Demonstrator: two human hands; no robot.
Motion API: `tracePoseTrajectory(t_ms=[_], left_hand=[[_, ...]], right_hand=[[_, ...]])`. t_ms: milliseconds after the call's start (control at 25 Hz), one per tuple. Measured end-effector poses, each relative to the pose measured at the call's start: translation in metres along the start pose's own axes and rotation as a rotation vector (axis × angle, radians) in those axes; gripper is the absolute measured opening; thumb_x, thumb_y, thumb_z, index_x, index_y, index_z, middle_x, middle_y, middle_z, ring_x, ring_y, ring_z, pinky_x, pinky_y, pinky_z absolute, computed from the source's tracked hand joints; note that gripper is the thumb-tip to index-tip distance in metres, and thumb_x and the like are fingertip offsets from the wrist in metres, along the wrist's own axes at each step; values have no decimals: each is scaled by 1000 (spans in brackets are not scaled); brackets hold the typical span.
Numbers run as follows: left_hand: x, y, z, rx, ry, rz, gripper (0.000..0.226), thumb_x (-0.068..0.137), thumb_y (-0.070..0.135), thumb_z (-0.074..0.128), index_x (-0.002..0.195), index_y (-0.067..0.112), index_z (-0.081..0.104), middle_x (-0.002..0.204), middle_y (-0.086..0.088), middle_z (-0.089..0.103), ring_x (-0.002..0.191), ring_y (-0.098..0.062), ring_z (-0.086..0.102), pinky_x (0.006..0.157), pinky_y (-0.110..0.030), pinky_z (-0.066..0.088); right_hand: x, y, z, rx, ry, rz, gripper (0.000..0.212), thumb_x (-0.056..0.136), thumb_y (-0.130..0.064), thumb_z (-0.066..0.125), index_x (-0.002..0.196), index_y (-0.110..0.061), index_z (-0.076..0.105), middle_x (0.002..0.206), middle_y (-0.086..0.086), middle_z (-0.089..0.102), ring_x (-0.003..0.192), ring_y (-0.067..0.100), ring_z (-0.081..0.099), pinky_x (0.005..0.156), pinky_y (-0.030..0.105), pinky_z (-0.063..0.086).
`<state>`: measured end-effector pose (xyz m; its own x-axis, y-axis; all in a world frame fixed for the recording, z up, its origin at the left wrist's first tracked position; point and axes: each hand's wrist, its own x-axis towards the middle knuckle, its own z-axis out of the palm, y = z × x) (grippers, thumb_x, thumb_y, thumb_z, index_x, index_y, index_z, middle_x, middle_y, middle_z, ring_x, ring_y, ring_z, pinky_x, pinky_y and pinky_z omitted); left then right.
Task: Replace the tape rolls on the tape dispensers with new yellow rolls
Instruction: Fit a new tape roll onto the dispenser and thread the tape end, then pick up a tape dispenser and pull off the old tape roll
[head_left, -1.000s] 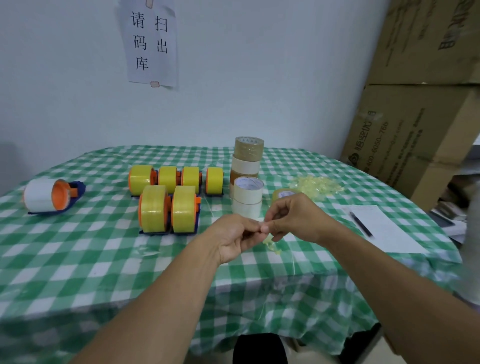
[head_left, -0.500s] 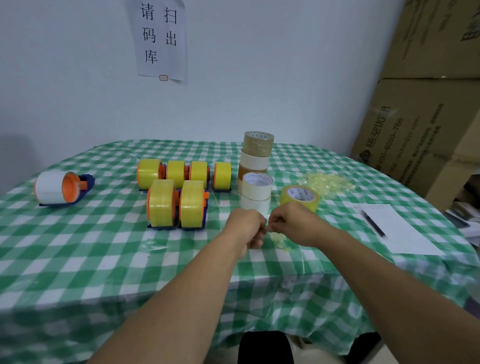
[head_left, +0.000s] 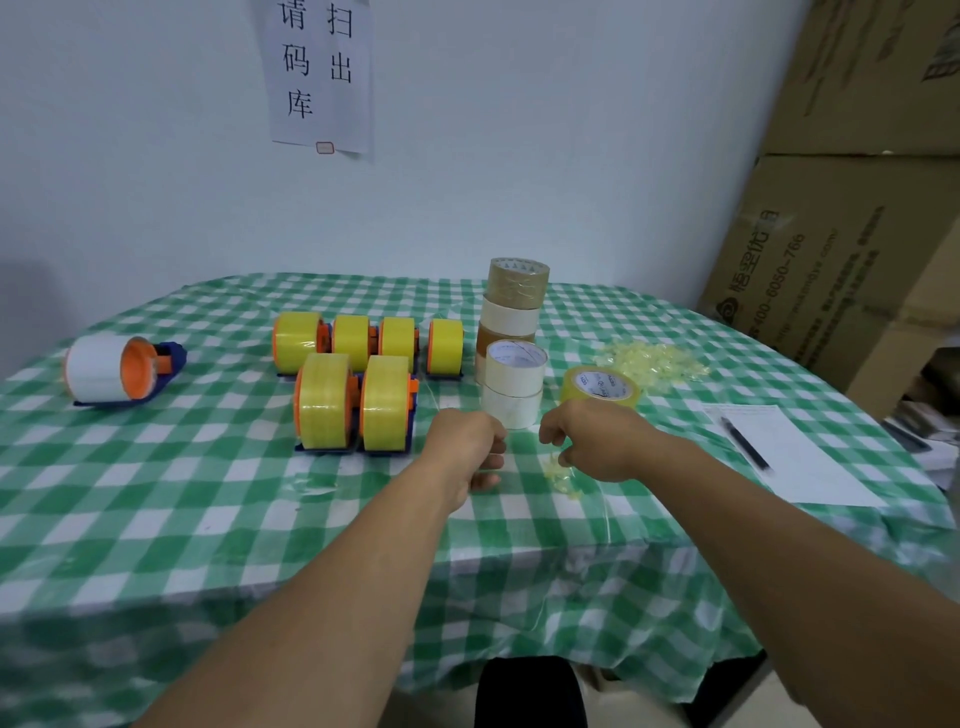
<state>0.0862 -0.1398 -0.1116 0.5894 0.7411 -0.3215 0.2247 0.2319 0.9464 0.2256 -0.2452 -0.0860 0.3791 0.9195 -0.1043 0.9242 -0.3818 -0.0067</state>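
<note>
While both forearms reach over the tabletop (head_left: 156, 509), which carries a green-and-white checked cloth, the left grip (head_left: 467, 447) is clenched into a fist with nothing visible inside it. The right grip (head_left: 597, 441) has its fingers curled downward. A crumpled yellow tape scrap (head_left: 560, 475) sits directly under its fingertips, and it cannot be determined whether the scrap is pinched or lies on the cloth. The two grips are apart and do not touch.

A loose yellow roll (head_left: 598, 387) lies flat just behind the right grip. Four back-row dispensers (head_left: 353, 338) and two front-row dispensers (head_left: 387, 402), all loaded with yellow rolls, stand behind and to the left of the left grip. The white-roll dispenser (head_left: 111, 366) lies well apart at the far left. Stacked white and brown rolls (head_left: 514, 312) stand between the yellow-loaded dispensers and the loose yellow roll.
</note>
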Motion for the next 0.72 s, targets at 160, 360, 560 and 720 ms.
tracePoseTrajectory(t_ms=[160, 360, 560, 720], left_hand=[[-1, 2, -3, -1, 14, -2, 20, 92, 6, 55, 109, 1, 65, 96, -13, 68, 73, -20, 59, 43, -21, 46], [-4, 4, -3, -19, 0, 3, 22, 92, 5, 54, 110, -1, 65, 93, -13, 66, 74, -21, 59, 45, -23, 48], [-12, 21, -10, -38, -11, 26, 19, 93, 5, 55, 106, 0, 66, 89, -12, 64, 68, -19, 57, 45, -23, 47], [-18, 47, -32, -71, 35, 77, 12, 93, 6, 55, 96, 4, 66, 86, -10, 66, 71, -20, 60, 49, -25, 48]], right_hand=[[0, 2, -3, 22, 3, 17, 36, 94, -12, 64, 129, -20, 62, 129, -3, 63, 114, 21, 60, 95, 43, 54], [4, 1, -8, 57, 41, 26, 27, 95, -22, 68, 122, -19, 65, 124, -2, 65, 111, 22, 62, 94, 43, 54], [11, -10, -26, 122, 103, 48, 19, 93, -31, 69, 106, -18, 70, 110, 1, 68, 99, 23, 64, 89, 41, 55], [22, -32, -54, 156, 131, 12, 26, 92, -29, 70, 94, -3, 71, 96, 11, 69, 88, 30, 64, 79, 42, 54]])
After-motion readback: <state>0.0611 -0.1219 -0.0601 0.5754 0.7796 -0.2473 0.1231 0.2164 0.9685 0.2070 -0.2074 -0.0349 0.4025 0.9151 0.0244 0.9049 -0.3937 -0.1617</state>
